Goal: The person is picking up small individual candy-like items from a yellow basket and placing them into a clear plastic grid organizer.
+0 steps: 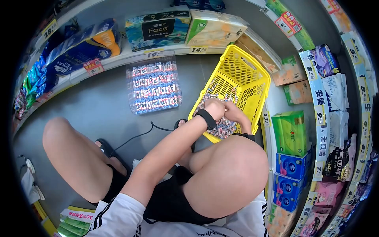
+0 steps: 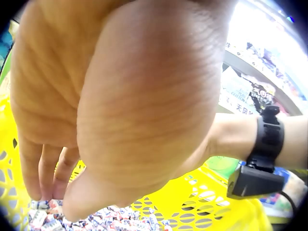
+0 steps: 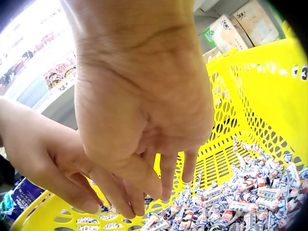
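- Both hands are close together at 2 to 3 o'clock in the head view, down inside the basket.
- Left hand [image 1: 215,108]: it is at 2 o'clock. Its fingers point down to the sweets. I cannot tell if it pinches one.
- Right hand [image 1: 235,114]: it is at 3 o'clock, just beside the left hand. Its fingers point down too, with the tips by the sweets. I cannot tell if it holds any.
- From left to right, a blue pack [image 1: 87,49] sits on the shelf at 10 o'clock.
- A clear box [image 1: 167,58] is on the floor between 10 and 11 o'clock. Rows of red, white and blue sweets show in it.
- A dark Face pack [image 1: 158,31] is on the shelf at 11 o'clock, with a cream pack [image 1: 215,28] just beside it.
- The yellow basket [image 1: 260,79] is at 2 o'clock, full of holes in its sides. It lies between the clear box and the shelf on the right. Loose wrapped sweets [image 3: 240,197] lie in a pile in it, under the hands.
- A green pack [image 1: 290,132] stands on that shelf at 3 o'clock. Blue packs are at 4 o'clock.
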`<state>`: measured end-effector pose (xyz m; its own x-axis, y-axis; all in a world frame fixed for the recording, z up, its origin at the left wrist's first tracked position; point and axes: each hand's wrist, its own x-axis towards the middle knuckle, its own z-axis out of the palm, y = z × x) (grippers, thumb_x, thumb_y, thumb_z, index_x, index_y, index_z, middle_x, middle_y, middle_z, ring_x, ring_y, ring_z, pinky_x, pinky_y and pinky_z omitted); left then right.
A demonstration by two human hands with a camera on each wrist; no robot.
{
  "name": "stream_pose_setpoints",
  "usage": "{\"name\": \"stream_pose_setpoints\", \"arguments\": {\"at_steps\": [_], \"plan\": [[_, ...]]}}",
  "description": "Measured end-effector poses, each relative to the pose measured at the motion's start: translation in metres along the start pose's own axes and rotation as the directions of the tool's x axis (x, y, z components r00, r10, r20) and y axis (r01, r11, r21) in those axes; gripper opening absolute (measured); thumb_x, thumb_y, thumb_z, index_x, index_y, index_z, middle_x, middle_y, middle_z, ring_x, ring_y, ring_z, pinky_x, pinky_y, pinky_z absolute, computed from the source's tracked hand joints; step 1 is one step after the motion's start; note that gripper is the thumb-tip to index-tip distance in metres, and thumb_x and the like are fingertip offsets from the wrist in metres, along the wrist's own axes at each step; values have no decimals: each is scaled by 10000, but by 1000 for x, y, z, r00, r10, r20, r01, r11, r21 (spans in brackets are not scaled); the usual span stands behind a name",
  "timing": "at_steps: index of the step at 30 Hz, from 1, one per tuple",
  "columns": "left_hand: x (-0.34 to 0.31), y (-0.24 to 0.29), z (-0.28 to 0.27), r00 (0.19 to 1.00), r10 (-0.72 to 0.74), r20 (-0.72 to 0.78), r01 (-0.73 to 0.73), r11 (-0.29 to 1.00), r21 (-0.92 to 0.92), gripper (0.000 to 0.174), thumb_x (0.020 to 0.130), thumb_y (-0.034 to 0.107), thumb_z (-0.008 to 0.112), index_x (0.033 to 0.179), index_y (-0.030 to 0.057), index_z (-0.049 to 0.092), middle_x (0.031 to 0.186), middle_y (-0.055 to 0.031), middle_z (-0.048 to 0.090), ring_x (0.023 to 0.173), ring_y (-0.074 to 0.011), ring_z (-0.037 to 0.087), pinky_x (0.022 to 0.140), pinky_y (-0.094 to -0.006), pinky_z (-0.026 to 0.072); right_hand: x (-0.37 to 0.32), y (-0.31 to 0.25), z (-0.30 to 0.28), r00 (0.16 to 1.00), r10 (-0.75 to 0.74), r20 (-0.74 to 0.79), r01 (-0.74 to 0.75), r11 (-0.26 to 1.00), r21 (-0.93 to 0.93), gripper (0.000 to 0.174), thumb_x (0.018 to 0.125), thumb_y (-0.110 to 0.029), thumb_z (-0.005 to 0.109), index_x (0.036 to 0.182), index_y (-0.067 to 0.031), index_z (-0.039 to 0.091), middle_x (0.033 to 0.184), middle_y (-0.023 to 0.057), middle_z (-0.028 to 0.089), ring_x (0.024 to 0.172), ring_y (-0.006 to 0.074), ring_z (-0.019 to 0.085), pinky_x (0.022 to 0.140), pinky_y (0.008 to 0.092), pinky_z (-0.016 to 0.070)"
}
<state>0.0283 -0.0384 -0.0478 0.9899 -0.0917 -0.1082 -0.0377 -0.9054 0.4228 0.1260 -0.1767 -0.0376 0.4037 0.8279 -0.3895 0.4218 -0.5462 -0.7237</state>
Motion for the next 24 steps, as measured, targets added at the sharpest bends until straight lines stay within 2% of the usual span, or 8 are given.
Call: {"name": "stream_pose_setpoints", "arguments": {"at_steps": [2,5,7,10,15,19,22,24], "plan": [[-21,5,-50,996,38,80,-42,998,51,136,863,96,731,968,21,772,914,-190,760,845,-359,776,695,-442,627,-10,-39,-8,994,92,-64,-100,987,-126,373,847,54,682,1209,-8,750,1125,196,784,1039,303,741,931,385,554],[-18,-15,-43,994,111,-6,-111,994,-20,145,859,30,711,994,21,765,919,-196,762,873,-364,773,732,-438,627,-1,-26,-9,992,44,-117,-60,989,-135,306,864,50,674,1148,-3,774,1064,195,793,989,278,750,896,386,564],[-38,-10,-76,998,17,56,-12,997,-75,147,864,-1,693,993,28,758,933,-200,760,899,-370,763,770,-447,624,-5,-63,-12,982,95,-165,-111,990,-91,237,875,14,693,1091,14,791,976,186,801,902,212,747,834,383,568],[-52,-23,-80,962,143,-233,-172,979,-106,127,845,-28,669,939,20,740,878,-188,741,897,-368,753,787,-456,613,4,-81,-11,980,37,-194,-60,992,-115,211,846,13,706,1036,27,796,928,181,800,870,203,741,812,365,562],[-72,-38,-100,883,228,-411,-263,964,-30,117,837,-32,649,922,22,708,912,-191,699,898,-381,728,787,-462,602,21,-79,-15,939,-99,-329,110,994,16,225,833,19,674,1028,27,788,835,153,775,800,128,692,757,336,549],[-81,-54,-107,765,159,-625,-312,939,-143,284,888,-22,617,1167,28,624,1015,-222,650,953,-438,686,814,-500,576,29,-110,-16,922,-115,-369,183,971,154,153,882,29,634,963,38,763,787,25,730,763,60,609,690,260,487],[-93,-62,-123,807,-9,-591,-212,929,-303,278,923,-8,626,1192,23,562,1030,-239,636,985,-469,666,803,-546,559,42,-133,-13,893,-148,-426,204,975,89,130,878,52,616,899,34,743,808,9,703,733,69,580,669,255,464],[-100,-72,-125,769,-75,-634,-197,917,-348,286,919,-10,642,1190,26,559,1044,-239,638,997,-474,664,806,-548,556,55,-152,-6,881,-149,-449,248,954,171,166,901,36,663,1054,33,727,924,48,734,864,98,669,725,252,516]]}}
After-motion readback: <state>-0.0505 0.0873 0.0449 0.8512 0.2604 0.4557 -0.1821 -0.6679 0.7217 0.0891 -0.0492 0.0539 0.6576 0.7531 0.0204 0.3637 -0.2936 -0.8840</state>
